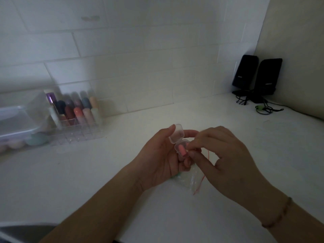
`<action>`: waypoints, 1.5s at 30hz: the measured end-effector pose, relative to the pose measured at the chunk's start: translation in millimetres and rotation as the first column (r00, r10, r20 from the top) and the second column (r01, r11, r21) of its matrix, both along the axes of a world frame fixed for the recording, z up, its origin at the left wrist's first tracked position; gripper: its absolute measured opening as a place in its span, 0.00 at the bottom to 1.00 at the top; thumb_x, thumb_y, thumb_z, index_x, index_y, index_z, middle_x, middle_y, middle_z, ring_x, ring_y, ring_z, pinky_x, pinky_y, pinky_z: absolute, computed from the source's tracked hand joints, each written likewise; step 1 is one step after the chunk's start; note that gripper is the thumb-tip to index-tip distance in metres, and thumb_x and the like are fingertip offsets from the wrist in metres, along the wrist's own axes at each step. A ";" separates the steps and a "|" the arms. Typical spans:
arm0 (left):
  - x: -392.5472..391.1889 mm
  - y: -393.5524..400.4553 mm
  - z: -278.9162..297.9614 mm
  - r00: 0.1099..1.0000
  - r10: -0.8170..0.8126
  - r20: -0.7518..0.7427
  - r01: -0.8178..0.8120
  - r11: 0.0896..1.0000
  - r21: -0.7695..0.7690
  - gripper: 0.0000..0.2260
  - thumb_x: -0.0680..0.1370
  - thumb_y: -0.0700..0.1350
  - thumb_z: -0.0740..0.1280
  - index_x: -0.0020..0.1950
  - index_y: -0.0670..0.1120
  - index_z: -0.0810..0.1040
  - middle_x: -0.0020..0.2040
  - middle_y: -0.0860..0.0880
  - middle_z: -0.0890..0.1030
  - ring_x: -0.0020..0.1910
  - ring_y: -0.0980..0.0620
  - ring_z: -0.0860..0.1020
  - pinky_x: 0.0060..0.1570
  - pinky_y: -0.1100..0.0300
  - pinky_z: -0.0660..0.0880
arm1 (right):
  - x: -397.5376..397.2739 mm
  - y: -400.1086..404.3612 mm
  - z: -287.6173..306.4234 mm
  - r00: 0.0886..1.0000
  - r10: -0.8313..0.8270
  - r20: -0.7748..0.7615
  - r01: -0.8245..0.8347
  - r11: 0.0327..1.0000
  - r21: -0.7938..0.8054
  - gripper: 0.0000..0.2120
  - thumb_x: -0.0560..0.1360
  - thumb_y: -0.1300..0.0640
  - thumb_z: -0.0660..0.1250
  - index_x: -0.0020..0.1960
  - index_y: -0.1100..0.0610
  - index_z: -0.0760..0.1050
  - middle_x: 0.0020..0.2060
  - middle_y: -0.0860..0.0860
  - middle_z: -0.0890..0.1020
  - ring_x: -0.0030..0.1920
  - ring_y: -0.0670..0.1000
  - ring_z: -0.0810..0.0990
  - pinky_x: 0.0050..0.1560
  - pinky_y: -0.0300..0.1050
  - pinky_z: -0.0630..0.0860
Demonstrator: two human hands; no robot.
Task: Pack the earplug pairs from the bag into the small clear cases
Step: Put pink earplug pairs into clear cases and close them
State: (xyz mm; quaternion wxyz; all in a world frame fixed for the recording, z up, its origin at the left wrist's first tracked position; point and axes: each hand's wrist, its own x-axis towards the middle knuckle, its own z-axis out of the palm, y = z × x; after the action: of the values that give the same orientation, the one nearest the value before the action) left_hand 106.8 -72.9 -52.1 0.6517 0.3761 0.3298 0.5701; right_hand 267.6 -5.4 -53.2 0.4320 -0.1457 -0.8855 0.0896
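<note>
Nearest the camera, both forearms reach in from six o'clock and meet just below the middle of the view, above the white tabletop (175,216). The left hand (158,159) has its grip closed around a small clear case (178,139), thumb up along the open lid at twelve o'clock and fingers curled beneath the base. A pink earplug (182,150) already lies in the base. The right hand (221,155), coming from three o'clock, pinches with fingertips at the rim of the case, seemingly on the second plug of the pair or its red cord (201,179), which trails down toward five o'clock; the blur hides exactly what the pinch encloses. Directly beneath the hands lies the clear bag (190,178), resting on the tabletop and partly hidden by the left hand. The step in hand looks like seating a pair into the case. The next move likely calls for tucking the cord fully inside the rim so nothing catches, then folding the lid down with the left thumb until it snaps. Farther off, at nine o'clock, a clear organizer (77,118) holds colored tubes beside a lidded plastic box (15,123). At two o'clock, against the wall, stand two black speakers (257,74) with loose cables.
</note>
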 end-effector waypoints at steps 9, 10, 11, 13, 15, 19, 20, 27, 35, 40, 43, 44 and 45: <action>0.0 0.7 -2.5 0.997 -0.039 0.070 0.041 0.999 -0.025 0.25 0.77 0.56 0.56 0.65 0.39 0.69 0.40 0.43 0.74 0.31 0.50 0.74 0.33 0.61 0.70 | -1.6 -0.2 0.2 0.998 0.042 -0.045 -0.040 0.999 0.031 0.06 0.74 0.55 0.68 0.45 0.53 0.84 0.43 0.44 0.83 0.47 0.46 0.79 0.51 0.37 0.73; -0.5 1.0 -2.8 0.995 -0.046 0.087 0.048 0.999 -0.025 0.25 0.76 0.56 0.58 0.65 0.39 0.69 0.41 0.43 0.74 0.31 0.50 0.74 0.32 0.61 0.70 | -2.1 -0.5 -0.3 0.998 0.038 -0.042 -0.037 0.999 0.029 0.05 0.74 0.55 0.69 0.45 0.53 0.85 0.43 0.44 0.83 0.47 0.46 0.78 0.51 0.37 0.73; -1.1 1.3 -3.2 0.993 -0.053 0.102 0.056 0.998 -0.023 0.25 0.76 0.56 0.60 0.65 0.39 0.69 0.42 0.43 0.74 0.32 0.50 0.75 0.33 0.61 0.70 | -2.1 -0.7 -0.8 0.999 0.031 -0.033 -0.030 0.999 0.020 0.05 0.73 0.56 0.70 0.45 0.53 0.85 0.43 0.43 0.83 0.47 0.46 0.78 0.50 0.39 0.74; -2.3 2.1 -4.2 0.989 -0.077 0.123 0.080 0.997 -0.016 0.27 0.74 0.57 0.62 0.64 0.39 0.71 0.43 0.42 0.73 0.33 0.50 0.75 0.33 0.60 0.70 | -1.1 -1.0 -0.1 1.000 0.021 -0.015 -0.021 1.000 -0.001 0.05 0.72 0.56 0.71 0.46 0.53 0.85 0.43 0.43 0.83 0.47 0.46 0.79 0.50 0.42 0.75; -3.2 2.3 -4.9 0.987 -0.097 0.129 0.099 0.995 -0.010 0.28 0.74 0.60 0.61 0.63 0.39 0.73 0.43 0.42 0.74 0.33 0.50 0.74 0.33 0.60 0.69 | 1.4 -0.7 2.2 0.998 0.033 -0.047 -0.034 0.999 -0.026 0.05 0.73 0.57 0.71 0.47 0.54 0.84 0.45 0.43 0.83 0.48 0.46 0.79 0.51 0.40 0.74; -3.8 1.7 -4.4 0.995 -0.074 0.072 0.073 0.997 0.009 0.25 0.74 0.50 0.61 0.68 0.38 0.70 0.47 0.38 0.77 0.31 0.49 0.71 0.32 0.59 0.67 | 6.7 -0.5 10.4 0.985 -0.033 -0.171 0.007 0.989 -0.151 0.05 0.75 0.54 0.67 0.48 0.46 0.80 0.43 0.35 0.79 0.44 0.42 0.78 0.41 0.33 0.72; -3.4 1.5 -4.2 0.997 -0.044 0.058 0.043 0.999 0.009 0.26 0.73 0.44 0.62 0.70 0.39 0.68 0.49 0.37 0.76 0.30 0.49 0.71 0.32 0.59 0.67 | 7.0 -0.4 11.3 0.982 -0.065 -0.178 0.032 0.984 -0.178 0.05 0.75 0.53 0.66 0.48 0.45 0.79 0.41 0.34 0.79 0.42 0.42 0.78 0.39 0.34 0.72; 1.6 -3.7 -10.9 0.923 0.227 -0.312 -0.131 0.945 0.300 0.39 0.75 0.37 0.65 0.73 0.67 0.49 0.68 0.47 0.73 0.34 0.49 0.75 0.36 0.58 0.74 | 1.4 -1.8 4.8 0.997 -0.070 0.035 0.079 0.908 -0.412 0.12 0.72 0.34 0.59 0.42 0.38 0.78 0.44 0.36 0.79 0.44 0.43 0.78 0.39 0.32 0.67; 2.8 -5.1 -18.2 0.729 0.372 -0.575 -0.002 0.841 0.542 0.28 0.79 0.42 0.63 0.74 0.59 0.55 0.66 0.50 0.72 0.37 0.53 0.79 0.38 0.58 0.75 | 3.3 2.1 4.7 0.999 0.044 0.032 -0.016 0.797 -0.604 0.15 0.67 0.32 0.65 0.38 0.43 0.81 0.42 0.38 0.80 0.42 0.42 0.77 0.40 0.36 0.67; 9.5 -1.3 -14.5 0.229 0.787 -0.573 -0.083 0.602 0.794 0.20 0.71 0.41 0.74 0.63 0.48 0.76 0.54 0.53 0.78 0.46 0.55 0.80 0.43 0.66 0.76 | 5.3 11.4 6.0 0.997 -0.070 -0.030 0.036 0.778 -0.628 0.13 0.66 0.35 0.67 0.37 0.43 0.80 0.41 0.34 0.80 0.39 0.41 0.77 0.52 0.41 0.69; 17.7 -4.0 -12.0 0.071 0.862 -0.501 -0.148 0.506 0.850 0.20 0.69 0.44 0.77 0.60 0.49 0.77 0.50 0.59 0.80 0.46 0.61 0.80 0.44 0.69 0.76 | 6.6 9.2 6.5 0.996 -0.041 -0.076 -0.020 0.745 -0.667 0.19 0.62 0.31 0.68 0.38 0.45 0.82 0.40 0.39 0.82 0.36 0.44 0.77 0.37 0.28 0.69; 20.8 -5.2 -10.9 0.058 0.856 -0.514 -0.188 0.515 0.836 0.22 0.68 0.46 0.77 0.60 0.52 0.76 0.49 0.63 0.80 0.46 0.64 0.80 0.44 0.72 0.75 | 7.8 8.2 7.6 0.996 -0.031 -0.081 -0.033 0.728 -0.684 0.22 0.61 0.29 0.66 0.39 0.46 0.82 0.40 0.44 0.84 0.36 0.49 0.78 0.35 0.29 0.69; 23.2 -5.9 -8.4 0.051 0.836 -0.546 -0.224 0.543 0.810 0.24 0.68 0.49 0.77 0.60 0.57 0.74 0.49 0.66 0.79 0.47 0.67 0.79 0.45 0.76 0.73 | 9.9 8.8 10.3 0.996 -0.029 -0.089 -0.041 0.722 -0.691 0.23 0.62 0.28 0.65 0.40 0.46 0.82 0.39 0.48 0.84 0.36 0.51 0.78 0.33 0.30 0.70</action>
State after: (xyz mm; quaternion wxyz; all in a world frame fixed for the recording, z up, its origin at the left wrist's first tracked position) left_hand 130.0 -78.8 -60.5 -0.0748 0.6215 0.5839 0.5169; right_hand 277.5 3.4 -42.9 0.3870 -0.2892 -0.7675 0.4213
